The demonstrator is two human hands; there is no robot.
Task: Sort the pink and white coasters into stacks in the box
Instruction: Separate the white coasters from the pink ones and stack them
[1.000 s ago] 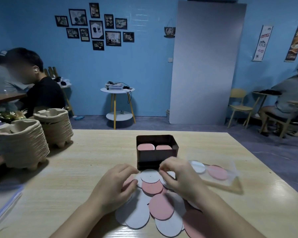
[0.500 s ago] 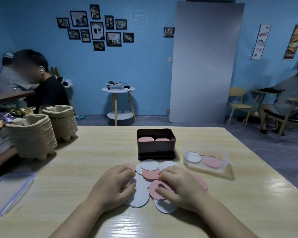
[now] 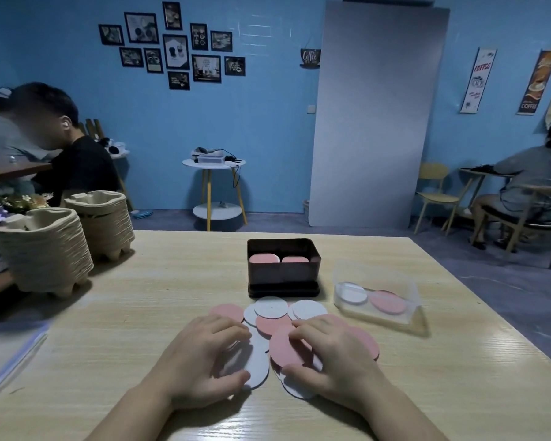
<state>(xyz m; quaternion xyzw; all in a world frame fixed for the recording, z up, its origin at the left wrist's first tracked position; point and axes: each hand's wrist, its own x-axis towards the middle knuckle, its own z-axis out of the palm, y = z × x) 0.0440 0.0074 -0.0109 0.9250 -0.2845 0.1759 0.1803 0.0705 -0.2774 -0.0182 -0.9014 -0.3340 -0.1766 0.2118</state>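
2 pink stacks (image 3: 264, 258) sit in the dark box (image 3: 283, 276). Loose coasters (image 3: 271, 307) overlap on the table (image 3: 140, 313) just before it. Left hand (image 3: 204, 354) rests on a white coaster (image 3: 256, 369) and right hand (image 3: 334, 354) on a pink coaster (image 3: 283, 348); fingers bent, maybe pinching, cannot tell. Sorting looks mostly undone.

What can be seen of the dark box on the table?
The dark brown box is rectangular with rounded corners, open-topped, and stands upright on a wider base on the wooden table. Inside, two pink coasters show side by side. In front lie loose coasters; neither the left hand nor the right hand touches it.
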